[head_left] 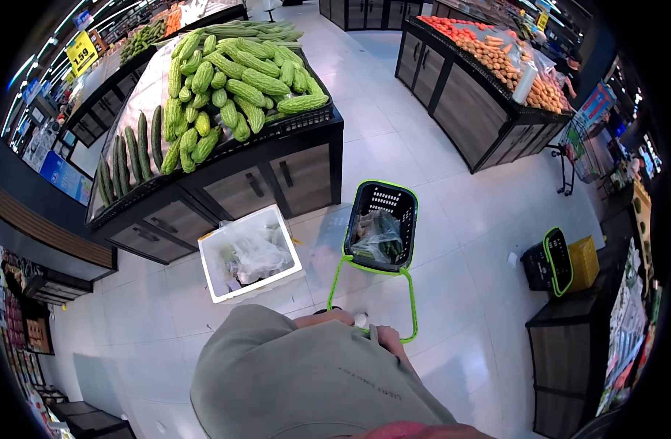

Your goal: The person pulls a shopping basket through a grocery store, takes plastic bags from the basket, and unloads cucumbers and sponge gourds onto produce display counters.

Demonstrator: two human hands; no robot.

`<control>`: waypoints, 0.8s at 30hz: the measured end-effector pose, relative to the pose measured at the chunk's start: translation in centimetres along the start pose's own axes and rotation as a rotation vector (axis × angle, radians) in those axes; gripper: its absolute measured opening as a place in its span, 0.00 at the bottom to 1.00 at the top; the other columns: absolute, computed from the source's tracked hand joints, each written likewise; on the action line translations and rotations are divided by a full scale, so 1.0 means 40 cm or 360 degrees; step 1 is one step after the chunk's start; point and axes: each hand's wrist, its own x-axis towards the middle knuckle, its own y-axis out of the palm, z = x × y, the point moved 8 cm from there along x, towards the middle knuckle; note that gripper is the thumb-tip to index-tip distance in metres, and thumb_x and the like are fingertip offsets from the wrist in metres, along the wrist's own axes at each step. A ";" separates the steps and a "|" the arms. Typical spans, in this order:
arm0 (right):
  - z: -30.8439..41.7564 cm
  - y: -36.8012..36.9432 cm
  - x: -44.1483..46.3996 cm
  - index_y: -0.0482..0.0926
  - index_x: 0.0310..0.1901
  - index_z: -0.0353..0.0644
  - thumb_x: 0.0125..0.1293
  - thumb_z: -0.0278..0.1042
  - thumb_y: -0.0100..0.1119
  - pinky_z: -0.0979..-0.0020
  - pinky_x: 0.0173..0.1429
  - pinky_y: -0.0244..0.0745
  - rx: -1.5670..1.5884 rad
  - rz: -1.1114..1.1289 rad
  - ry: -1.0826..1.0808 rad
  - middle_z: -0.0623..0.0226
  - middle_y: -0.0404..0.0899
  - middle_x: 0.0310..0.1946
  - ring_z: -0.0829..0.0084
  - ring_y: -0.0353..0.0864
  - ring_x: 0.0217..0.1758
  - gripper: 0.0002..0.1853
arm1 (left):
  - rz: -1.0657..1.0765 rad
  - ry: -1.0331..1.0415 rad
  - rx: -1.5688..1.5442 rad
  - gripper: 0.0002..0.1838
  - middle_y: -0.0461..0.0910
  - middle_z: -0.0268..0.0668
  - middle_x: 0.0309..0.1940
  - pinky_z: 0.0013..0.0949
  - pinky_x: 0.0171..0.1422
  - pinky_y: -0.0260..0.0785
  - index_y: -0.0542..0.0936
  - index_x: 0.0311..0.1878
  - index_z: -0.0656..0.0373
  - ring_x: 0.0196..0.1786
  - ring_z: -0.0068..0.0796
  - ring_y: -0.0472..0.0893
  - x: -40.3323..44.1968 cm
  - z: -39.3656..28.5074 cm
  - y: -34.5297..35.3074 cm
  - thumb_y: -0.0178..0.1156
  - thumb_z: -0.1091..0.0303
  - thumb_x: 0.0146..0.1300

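A black shopping basket (408, 211) with a green rim stands on the floor ahead of me. Clear plastic bags (379, 233) with dark green produce lie inside it. Its green handle (413, 307) is swung toward me, and my right hand (389, 339) is closed round its near bar, partly covered by my shirt. My left hand (337, 317) is just in front of my shirt, close to the handle's left side; its fingers are too hidden to read. A small white thing (361, 320) shows between the two hands; its kind is unclear.
A white foam box (297, 262) holding plastic bags sits left of the basket. Behind it, a stand carries bitter melons (237, 80) and cucumbers (134, 150). Carrots (496, 62) fill another stand at right. A second basket (538, 267) and a shopping cart (580, 150) are farther right.
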 end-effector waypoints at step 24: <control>-0.378 -0.684 0.368 0.80 0.37 0.54 0.48 0.44 0.55 0.57 0.42 0.74 -0.0633 0.0096 -0.0278 0.60 0.80 0.35 0.57 0.79 0.41 0.13 | 0.0104 -0.0543 -0.0152 0.22 0.78 0.45 0.44 0.40 0.50 0.69 0.78 0.48 0.55 0.48 0.42 0.77 0.620 -0.061 -0.509 0.57 0.54 0.51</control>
